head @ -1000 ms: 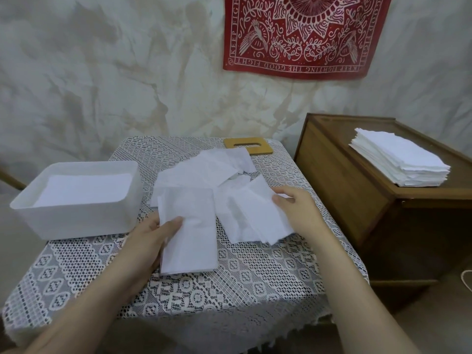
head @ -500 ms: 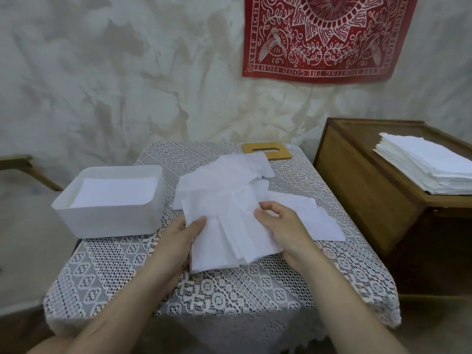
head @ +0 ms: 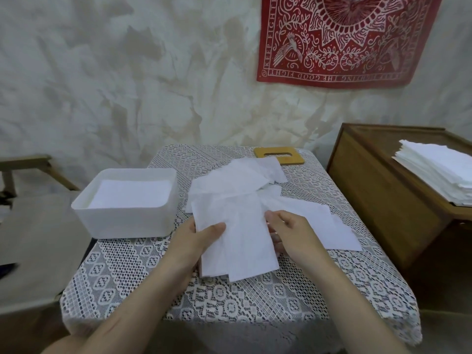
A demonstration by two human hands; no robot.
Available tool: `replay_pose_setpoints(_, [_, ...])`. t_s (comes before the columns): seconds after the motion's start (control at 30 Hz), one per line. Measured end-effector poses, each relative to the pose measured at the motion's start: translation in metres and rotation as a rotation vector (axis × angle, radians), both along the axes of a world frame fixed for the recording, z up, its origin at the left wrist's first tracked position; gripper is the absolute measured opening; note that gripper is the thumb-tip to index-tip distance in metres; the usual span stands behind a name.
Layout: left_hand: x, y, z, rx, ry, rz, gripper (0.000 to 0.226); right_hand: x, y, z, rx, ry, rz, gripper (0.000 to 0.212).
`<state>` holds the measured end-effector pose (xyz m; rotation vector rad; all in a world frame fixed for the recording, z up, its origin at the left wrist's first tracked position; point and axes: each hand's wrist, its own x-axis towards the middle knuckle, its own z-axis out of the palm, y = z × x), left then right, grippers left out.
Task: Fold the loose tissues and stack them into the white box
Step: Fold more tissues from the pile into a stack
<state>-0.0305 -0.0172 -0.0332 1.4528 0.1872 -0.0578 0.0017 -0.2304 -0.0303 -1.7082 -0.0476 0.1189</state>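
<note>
A folded white tissue bundle point(head: 240, 241) lies on the lace tablecloth in front of me. My left hand point(head: 194, 241) grips its left edge, thumb on top. My right hand point(head: 291, 236) holds its right edge, fingers curled under. Behind it lies a loose pile of tissues point(head: 240, 180), and one flat tissue point(head: 329, 226) spreads to the right. The white box point(head: 127, 226) stands at the left of the table with folded tissues point(head: 132, 192) inside.
A wooden lid with a slot point(head: 279, 155) lies at the table's far edge. A wooden cabinet point(head: 378, 200) on the right carries a tall stack of tissues point(head: 439, 169). A red cloth point(head: 344, 39) hangs on the wall. A wooden frame point(head: 28, 169) stands at far left.
My right hand has brought a folded tissue from the right onto the one under my left hand. Both hands now hold the combined bundle at its sides.
</note>
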Motion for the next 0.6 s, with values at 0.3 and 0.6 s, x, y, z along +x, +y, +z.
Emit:
replay_pose_setpoints(0.3, [-0.006, 0.015, 0.006, -0.084, 0.014, 0.021, 0.032, 0.002, 0.017, 0.008, -0.105, -0.119, 0.053, 0.012])
replay_pose_setpoints(0.6, [-0.012, 0.035, 0.022, -0.201, -0.087, 0.060, 0.025, -0.003, 0.048, 0.020, 0.039, -0.003, 0.090, 0.039])
